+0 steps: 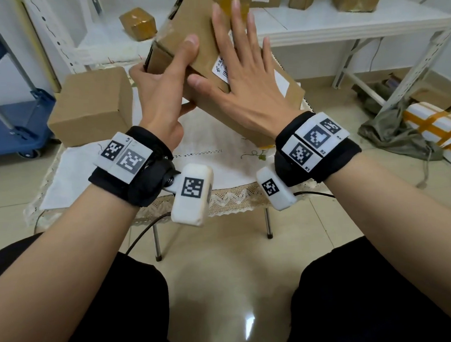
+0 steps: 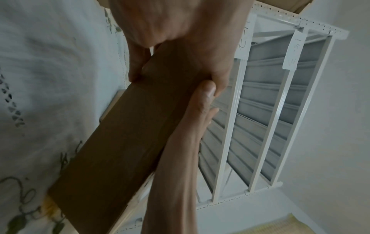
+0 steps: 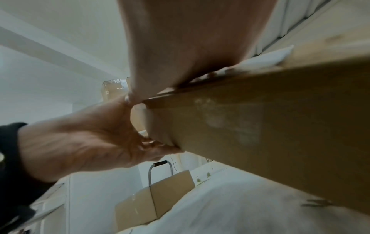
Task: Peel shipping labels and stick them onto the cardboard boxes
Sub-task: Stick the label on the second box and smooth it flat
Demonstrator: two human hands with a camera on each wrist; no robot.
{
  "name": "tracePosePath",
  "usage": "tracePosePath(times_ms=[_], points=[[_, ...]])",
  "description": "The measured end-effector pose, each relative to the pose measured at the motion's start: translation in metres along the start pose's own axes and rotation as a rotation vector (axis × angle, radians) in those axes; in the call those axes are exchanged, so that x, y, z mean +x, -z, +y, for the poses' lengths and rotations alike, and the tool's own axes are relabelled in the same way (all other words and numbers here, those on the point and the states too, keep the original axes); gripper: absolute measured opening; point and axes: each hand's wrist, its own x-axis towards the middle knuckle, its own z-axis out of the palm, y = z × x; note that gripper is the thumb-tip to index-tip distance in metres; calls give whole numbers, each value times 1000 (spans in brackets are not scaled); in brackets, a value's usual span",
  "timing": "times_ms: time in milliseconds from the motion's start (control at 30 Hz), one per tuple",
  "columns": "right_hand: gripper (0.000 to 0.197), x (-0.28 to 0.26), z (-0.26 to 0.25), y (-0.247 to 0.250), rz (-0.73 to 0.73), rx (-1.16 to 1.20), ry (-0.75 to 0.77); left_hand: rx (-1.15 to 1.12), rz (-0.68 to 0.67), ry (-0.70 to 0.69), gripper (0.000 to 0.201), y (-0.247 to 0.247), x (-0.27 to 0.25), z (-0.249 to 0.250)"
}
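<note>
A long brown cardboard box [image 1: 201, 25] is held tilted above the small table. My left hand [image 1: 162, 81] grips its near left end, thumb on top and fingers curled underneath; the left wrist view shows those fingers on the box's underside [image 2: 124, 134]. My right hand [image 1: 238, 68] lies flat with straight, spread fingers on the box's top face, pressing a white shipping label [image 1: 222, 68] whose barcode edge shows by the thumb. In the right wrist view the palm [image 3: 190, 47] covers most of the label [image 3: 266, 59] on the box [image 3: 270, 126].
A second plain cardboard box [image 1: 89, 106] stands on the white embroidered tablecloth [image 1: 208, 151] at the left. Behind, a white shelf [image 1: 342, 23] carries several taped boxes. A blue cart [image 1: 18, 121] is at far left; a white parcel with orange tape [image 1: 432, 127] lies on the floor right.
</note>
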Motion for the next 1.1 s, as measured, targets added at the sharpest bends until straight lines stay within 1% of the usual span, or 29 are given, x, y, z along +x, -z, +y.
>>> tracePosePath(times_ms=[133, 200, 233, 300, 333, 367, 433, 533, 567, 633, 700, 767, 867, 1000, 1033, 1100], points=[[97, 0, -4, 0, 5, -28, 28, -62, -11, 19, 68, 5, 1, 3], [98, 1, -6, -1, -9, -43, 48, -78, 7, 12, 65, 8, 3, 4], [98, -1, -8, -3, -23, -56, 61, -84, 29, 4, 69, 10, 4, 6], [97, -5, -11, -9, -58, -79, 84, -100, 75, -5, 84, 14, 8, 9], [97, -7, -12, -11, -70, -80, 91, -110, 89, -12, 85, 16, 10, 9], [98, -8, -12, -12, -72, -73, 92, -120, 97, -17, 82, 17, 11, 10], [99, -4, -9, -9, -46, -33, 67, -126, 82, -5, 75, 18, 13, 10], [102, 7, -5, 3, 15, 42, -5, -97, 36, 27, 74, 15, 11, 7], [103, 9, -5, 6, 27, 48, -24, -87, 24, 30, 79, 12, 10, 5], [104, 11, -7, 7, 49, 45, -38, -60, -2, 26, 96, 7, 9, 2], [104, 12, -10, 2, 63, 50, -33, -47, -25, 17, 105, 4, 10, -1], [103, 10, -12, -5, 53, 47, -15, -69, -47, 17, 105, 5, 13, -3], [101, 4, -13, -16, 11, 2, 34, -106, -26, 26, 101, 10, 17, -2], [96, -4, -14, -23, -49, -21, 76, -159, 25, 67, 114, 20, 21, 1], [94, -4, -12, -22, -51, -9, 73, -158, 32, 60, 110, 21, 20, 2], [91, -1, -8, -16, -31, 31, 45, -151, 46, 39, 89, 22, 20, 3]])
